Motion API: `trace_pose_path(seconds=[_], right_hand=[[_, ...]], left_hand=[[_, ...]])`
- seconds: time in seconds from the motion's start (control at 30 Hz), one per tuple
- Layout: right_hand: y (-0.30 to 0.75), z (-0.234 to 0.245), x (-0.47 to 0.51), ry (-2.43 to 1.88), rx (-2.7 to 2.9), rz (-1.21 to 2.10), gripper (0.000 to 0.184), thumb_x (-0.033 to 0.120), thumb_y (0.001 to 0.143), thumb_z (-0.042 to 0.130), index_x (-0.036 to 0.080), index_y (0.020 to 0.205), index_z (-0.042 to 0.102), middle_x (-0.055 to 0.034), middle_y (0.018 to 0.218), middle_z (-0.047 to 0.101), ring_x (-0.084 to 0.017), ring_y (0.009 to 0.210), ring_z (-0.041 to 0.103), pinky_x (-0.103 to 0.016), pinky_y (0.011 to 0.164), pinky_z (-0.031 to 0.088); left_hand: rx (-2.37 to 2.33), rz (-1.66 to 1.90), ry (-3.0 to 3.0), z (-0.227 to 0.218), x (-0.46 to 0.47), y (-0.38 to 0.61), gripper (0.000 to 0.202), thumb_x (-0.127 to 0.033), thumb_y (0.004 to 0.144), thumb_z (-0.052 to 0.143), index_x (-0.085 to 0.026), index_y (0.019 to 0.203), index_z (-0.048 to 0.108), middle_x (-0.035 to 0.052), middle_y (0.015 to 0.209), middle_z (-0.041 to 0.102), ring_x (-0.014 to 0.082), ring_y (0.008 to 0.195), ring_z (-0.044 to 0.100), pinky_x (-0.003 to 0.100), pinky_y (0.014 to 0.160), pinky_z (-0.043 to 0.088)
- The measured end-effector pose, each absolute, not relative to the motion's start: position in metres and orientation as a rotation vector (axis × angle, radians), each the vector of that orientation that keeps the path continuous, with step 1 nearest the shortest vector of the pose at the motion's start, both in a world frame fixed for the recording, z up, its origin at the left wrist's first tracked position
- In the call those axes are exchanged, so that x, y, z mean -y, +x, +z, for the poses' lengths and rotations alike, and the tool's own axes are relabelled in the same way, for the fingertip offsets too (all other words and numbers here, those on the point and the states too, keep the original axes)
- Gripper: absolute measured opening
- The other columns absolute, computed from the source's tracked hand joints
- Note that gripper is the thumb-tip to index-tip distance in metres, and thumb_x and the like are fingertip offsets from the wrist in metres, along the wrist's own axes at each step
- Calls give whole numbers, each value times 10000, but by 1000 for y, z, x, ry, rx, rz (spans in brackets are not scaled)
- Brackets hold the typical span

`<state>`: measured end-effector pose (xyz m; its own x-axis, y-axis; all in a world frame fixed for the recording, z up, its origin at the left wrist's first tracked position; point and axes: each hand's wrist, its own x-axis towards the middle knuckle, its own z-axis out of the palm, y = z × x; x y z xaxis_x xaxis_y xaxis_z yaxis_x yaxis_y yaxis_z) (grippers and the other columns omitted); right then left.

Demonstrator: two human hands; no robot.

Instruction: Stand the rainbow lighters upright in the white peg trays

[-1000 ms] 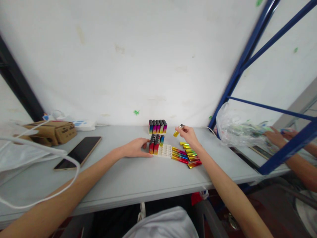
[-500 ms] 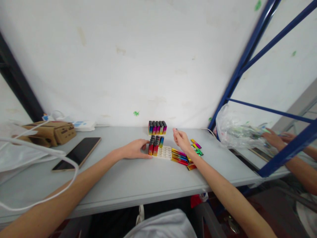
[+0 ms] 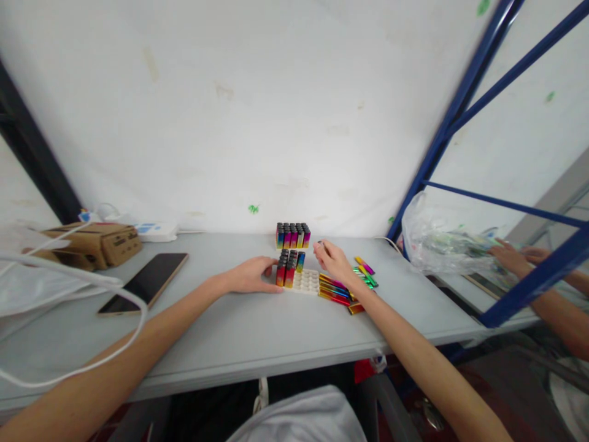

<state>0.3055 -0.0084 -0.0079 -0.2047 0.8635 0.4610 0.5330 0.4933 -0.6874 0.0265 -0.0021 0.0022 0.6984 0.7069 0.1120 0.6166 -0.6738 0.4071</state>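
Note:
My left hand (image 3: 251, 275) curls about the left end of a white tray (image 3: 304, 281), its thumb by the front corner and its bent fingers beside the lighters. Upright red and multicoloured lighters (image 3: 286, 270) with black tops fill the tray's left part, and a blue-gold lighter (image 3: 300, 261) stands behind them. Rows of hollows show to the right. Above the tray's right back corner is my right hand (image 3: 334, 259), closed on a lighter; only its dark tip shows. Several shiny lighters (image 3: 335, 291) lie flat right of the tray, partly under my right wrist.
A block of upright lighters (image 3: 293, 236) stands near the wall. At left are a phone (image 3: 147, 282), a cardboard box (image 3: 108, 244) and a white cable (image 3: 133, 301). A blue metal frame (image 3: 427, 147) rises at right; beyond it are a plastic bag (image 3: 427, 245) and another person's hands (image 3: 508, 256).
My right hand has moved slightly left and down, nearer the tray, with the lighter in it. My left hand keeps its place at the tray's left end.

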Motion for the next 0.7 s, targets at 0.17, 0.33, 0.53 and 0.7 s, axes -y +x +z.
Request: trace_pose_path(seconds=[0.17, 0.33, 0.53, 0.7], right_hand=[[301, -3, 14, -1057, 2130, 235, 436, 510, 1055, 353, 205, 805, 537, -19, 798, 598, -165, 758, 538, -280, 733, 406], [296, 0, 19, -1071, 2119, 131, 448, 506, 1037, 423, 203, 724, 525, 2, 678, 556, -153, 643, 494, -272, 644, 373], [296, 2, 23, -1056, 2048, 242, 371, 500, 1013, 500, 191, 857, 635, -40, 780, 720, -172, 682, 624, -263, 643, 423], [295, -2, 19, -1105, 2328, 237, 296, 431, 1035, 497, 193, 927, 636, -14, 695, 676, -160, 614, 581, -253, 606, 379]], left_hand=[[-1048, 370, 2560, 1, 2, 26, 679, -708, 738, 664, -149, 1122, 664, 87, 962, 691, 270, 852, 633, 324, 742, 462], [-1046, 377, 2559, 0, 1, 26, 665, -702, 738, 671, -148, 1106, 663, 87, 958, 694, 264, 849, 633, 325, 749, 467], [-1035, 348, 2579, 0, 0, 27, 694, -703, 751, 660, -133, 1146, 658, 88, 957, 691, 262, 842, 629, 321, 738, 460], [-1059, 343, 2584, -1, 0, 26, 714, -720, 757, 642, -133, 1164, 650, 89, 959, 682, 267, 856, 622, 324, 746, 459]])
